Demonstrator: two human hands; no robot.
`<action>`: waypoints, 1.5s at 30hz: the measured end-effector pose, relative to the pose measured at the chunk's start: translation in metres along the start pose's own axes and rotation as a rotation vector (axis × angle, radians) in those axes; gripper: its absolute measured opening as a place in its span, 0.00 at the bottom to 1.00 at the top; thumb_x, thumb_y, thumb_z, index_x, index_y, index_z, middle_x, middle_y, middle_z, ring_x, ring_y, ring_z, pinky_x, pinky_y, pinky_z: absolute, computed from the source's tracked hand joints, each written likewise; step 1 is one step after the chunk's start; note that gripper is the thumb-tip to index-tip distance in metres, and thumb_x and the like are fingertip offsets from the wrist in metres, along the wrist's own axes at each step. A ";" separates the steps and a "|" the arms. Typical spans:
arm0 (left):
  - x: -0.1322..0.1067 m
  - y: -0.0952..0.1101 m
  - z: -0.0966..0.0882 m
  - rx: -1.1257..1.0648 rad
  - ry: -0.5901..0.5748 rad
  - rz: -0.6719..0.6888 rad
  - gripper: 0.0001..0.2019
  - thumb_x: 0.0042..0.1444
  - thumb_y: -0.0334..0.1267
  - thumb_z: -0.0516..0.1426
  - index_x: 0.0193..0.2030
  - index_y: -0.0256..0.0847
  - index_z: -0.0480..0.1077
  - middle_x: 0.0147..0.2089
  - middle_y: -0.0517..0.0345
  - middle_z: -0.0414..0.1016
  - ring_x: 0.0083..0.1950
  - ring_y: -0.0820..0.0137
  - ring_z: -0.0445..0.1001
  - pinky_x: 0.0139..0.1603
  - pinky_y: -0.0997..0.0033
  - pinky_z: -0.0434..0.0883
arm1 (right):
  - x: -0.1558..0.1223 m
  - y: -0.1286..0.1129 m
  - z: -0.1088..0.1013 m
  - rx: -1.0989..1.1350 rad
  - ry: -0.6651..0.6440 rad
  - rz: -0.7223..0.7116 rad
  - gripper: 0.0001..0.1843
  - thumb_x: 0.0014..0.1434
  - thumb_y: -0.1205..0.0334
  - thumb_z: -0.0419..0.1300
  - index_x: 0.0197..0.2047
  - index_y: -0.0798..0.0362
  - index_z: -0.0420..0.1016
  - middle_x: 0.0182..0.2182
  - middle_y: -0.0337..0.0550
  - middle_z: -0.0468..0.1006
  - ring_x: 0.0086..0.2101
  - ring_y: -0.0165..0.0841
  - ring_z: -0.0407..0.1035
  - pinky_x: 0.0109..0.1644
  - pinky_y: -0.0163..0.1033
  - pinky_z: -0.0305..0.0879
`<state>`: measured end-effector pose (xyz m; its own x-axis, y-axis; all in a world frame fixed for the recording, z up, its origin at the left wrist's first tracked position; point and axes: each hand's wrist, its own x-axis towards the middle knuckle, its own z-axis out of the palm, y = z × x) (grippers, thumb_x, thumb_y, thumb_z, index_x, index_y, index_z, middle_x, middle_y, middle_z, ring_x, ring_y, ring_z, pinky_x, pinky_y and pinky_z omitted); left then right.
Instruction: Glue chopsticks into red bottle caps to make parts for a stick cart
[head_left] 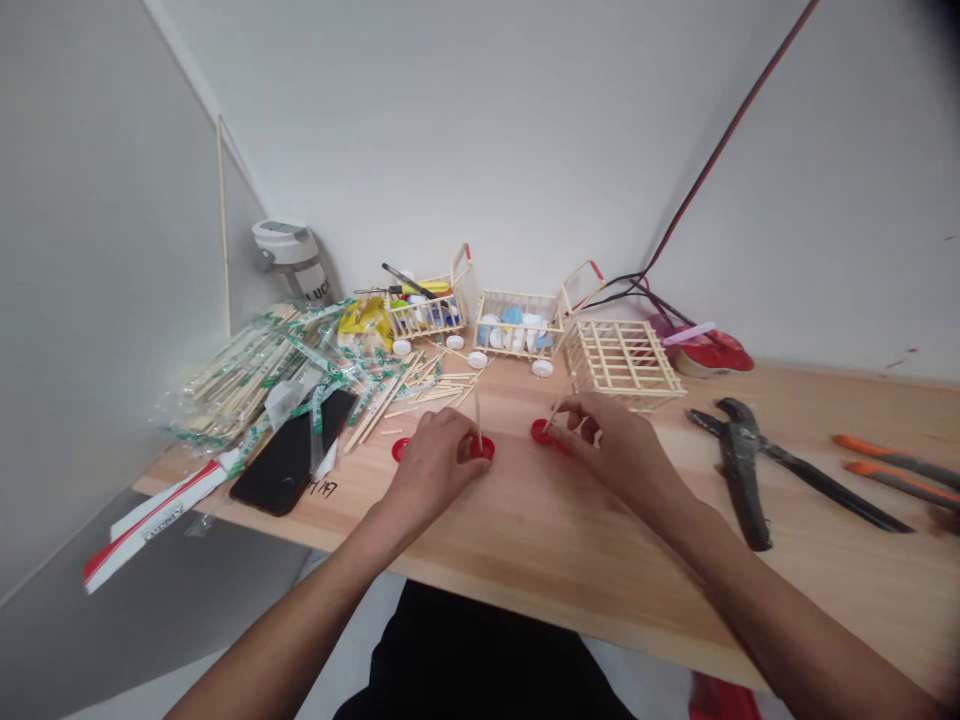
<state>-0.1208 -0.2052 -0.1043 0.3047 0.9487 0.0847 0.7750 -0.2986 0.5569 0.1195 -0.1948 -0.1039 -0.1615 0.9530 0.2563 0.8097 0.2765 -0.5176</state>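
Note:
My left hand (435,455) rests on the wooden table (570,540), fingers pinched round a thin wooden stick (478,418) that stands upright in a red bottle cap (484,448). My right hand (619,445) is closed on another thin stick (559,405) that leans into a second red cap (540,431). A third red cap (400,449) lies just left of my left hand.
A stick-built cage (619,362) lies behind my right hand. Two small stick carts (517,322) with bottle caps stand at the wall. Wrapped chopsticks (262,370) and a black phone (292,452) lie left. Black pliers (739,465) and orange-handled cutters (892,470) lie right.

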 end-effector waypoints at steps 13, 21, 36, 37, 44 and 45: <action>-0.010 0.003 0.006 -0.019 0.054 0.039 0.06 0.50 0.35 0.63 0.36 0.40 0.71 0.42 0.55 0.69 0.47 0.63 0.63 0.49 0.63 0.64 | 0.028 -0.009 0.007 -0.047 0.026 -0.085 0.07 0.59 0.61 0.56 0.30 0.51 0.71 0.28 0.41 0.76 0.30 0.33 0.68 0.34 0.37 0.59; -0.011 0.000 0.010 -0.020 0.077 0.039 0.06 0.50 0.35 0.62 0.36 0.41 0.70 0.44 0.55 0.69 0.48 0.62 0.63 0.51 0.61 0.64 | 0.079 -0.016 0.022 -0.110 0.075 -0.156 0.07 0.57 0.63 0.56 0.27 0.52 0.68 0.27 0.41 0.74 0.29 0.32 0.66 0.33 0.36 0.55; -0.009 0.005 0.012 -0.032 0.070 -0.002 0.07 0.51 0.36 0.62 0.36 0.41 0.70 0.46 0.54 0.70 0.50 0.61 0.63 0.52 0.61 0.63 | 0.095 -0.008 0.040 -0.085 0.050 -0.131 0.05 0.56 0.63 0.57 0.30 0.53 0.71 0.28 0.42 0.76 0.31 0.33 0.67 0.36 0.37 0.58; -0.009 0.005 0.012 -0.030 0.074 -0.001 0.07 0.50 0.36 0.63 0.36 0.41 0.70 0.46 0.54 0.70 0.49 0.61 0.63 0.51 0.61 0.64 | 0.094 -0.007 0.040 -0.079 0.044 -0.127 0.05 0.56 0.63 0.57 0.31 0.53 0.72 0.29 0.42 0.76 0.31 0.33 0.68 0.37 0.37 0.59; -0.007 0.005 0.014 -0.005 0.084 0.010 0.06 0.51 0.36 0.62 0.36 0.41 0.71 0.46 0.54 0.70 0.49 0.61 0.63 0.51 0.61 0.64 | 0.085 -0.002 0.026 -0.064 -0.002 -0.073 0.04 0.53 0.62 0.60 0.31 0.53 0.73 0.28 0.42 0.77 0.29 0.33 0.69 0.34 0.37 0.61; -0.007 0.005 0.014 -0.002 0.082 0.010 0.06 0.51 0.36 0.62 0.36 0.41 0.71 0.46 0.54 0.70 0.49 0.61 0.63 0.51 0.61 0.64 | 0.082 -0.003 0.023 -0.065 -0.010 -0.071 0.03 0.53 0.63 0.60 0.30 0.53 0.72 0.28 0.41 0.77 0.28 0.32 0.69 0.33 0.37 0.60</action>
<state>-0.1115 -0.2149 -0.1133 0.2657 0.9511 0.1578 0.7712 -0.3079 0.5572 0.0909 -0.1142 -0.1007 -0.2251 0.9326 0.2822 0.8311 0.3349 -0.4439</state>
